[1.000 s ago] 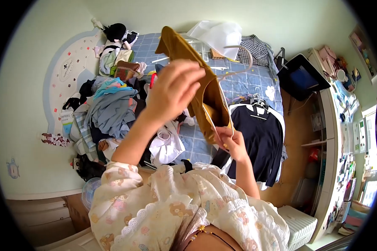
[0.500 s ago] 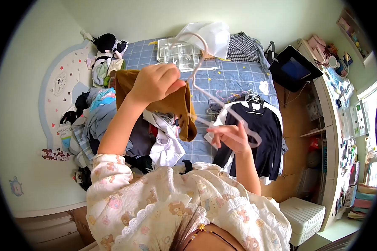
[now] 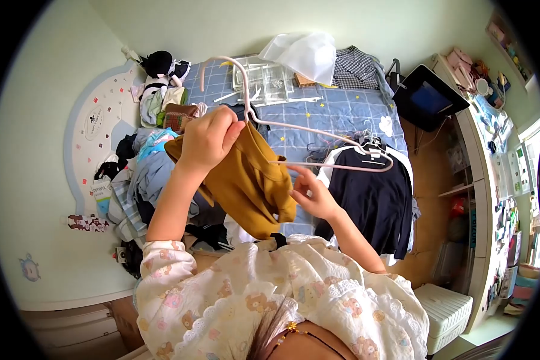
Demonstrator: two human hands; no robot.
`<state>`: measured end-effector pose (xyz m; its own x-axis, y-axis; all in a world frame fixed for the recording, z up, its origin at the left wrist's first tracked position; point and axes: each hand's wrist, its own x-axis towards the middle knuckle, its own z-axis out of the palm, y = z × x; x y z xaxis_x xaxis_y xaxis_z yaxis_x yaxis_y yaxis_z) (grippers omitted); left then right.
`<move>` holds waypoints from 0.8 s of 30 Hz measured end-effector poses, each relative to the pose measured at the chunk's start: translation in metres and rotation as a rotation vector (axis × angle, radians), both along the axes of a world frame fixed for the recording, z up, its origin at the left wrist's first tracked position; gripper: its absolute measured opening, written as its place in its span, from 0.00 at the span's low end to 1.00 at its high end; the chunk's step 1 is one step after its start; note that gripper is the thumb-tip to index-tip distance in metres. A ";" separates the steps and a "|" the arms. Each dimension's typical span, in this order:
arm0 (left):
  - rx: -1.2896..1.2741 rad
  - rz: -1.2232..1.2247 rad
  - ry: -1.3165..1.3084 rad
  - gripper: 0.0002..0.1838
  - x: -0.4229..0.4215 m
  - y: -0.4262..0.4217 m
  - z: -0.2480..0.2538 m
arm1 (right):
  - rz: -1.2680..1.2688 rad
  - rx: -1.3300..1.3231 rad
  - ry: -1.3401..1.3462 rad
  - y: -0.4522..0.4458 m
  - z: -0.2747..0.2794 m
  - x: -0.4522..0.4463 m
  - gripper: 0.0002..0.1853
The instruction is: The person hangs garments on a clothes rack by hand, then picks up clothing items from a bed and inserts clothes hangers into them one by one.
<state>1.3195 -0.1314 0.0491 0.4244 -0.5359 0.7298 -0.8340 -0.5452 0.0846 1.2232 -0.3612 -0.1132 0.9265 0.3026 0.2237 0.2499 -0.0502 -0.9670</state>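
Mustard garment [image 3: 240,180] | held above the bed [image 3: 342,108] | our left hand [image 3: 213,137] clamped on its top edge beside the pale hanger's [image 3: 246,96] neck, seemingly for steadiness | our right hand [image 3: 313,195], fingers apart, near its edge, contact unclear

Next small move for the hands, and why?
Probably have the right hand draw the mustard garment's near edge over the hanger's bare end. That end juts out past the cloth, the left hand grips the garment beside the hanger's neck, and the right fingers are right by the edge; whether they touch it, I can't tell.
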 end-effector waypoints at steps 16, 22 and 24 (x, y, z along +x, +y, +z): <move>0.108 -0.097 0.036 0.11 -0.007 0.008 -0.018 | 0.045 -0.611 -0.052 0.006 -0.003 0.030 0.20; 0.057 -0.116 0.064 0.11 -0.013 0.010 -0.028 | 0.100 -0.582 -0.062 0.015 0.014 0.031 0.17; 0.034 -0.092 0.103 0.11 -0.014 0.016 -0.032 | 0.204 -0.763 -0.031 0.018 0.003 0.036 0.17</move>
<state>1.3051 -0.1157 0.0175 0.4442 -0.5995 0.6658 -0.8683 -0.4712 0.1550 1.2588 -0.3436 -0.1099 0.8327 0.5465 -0.0891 0.3521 -0.6469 -0.6764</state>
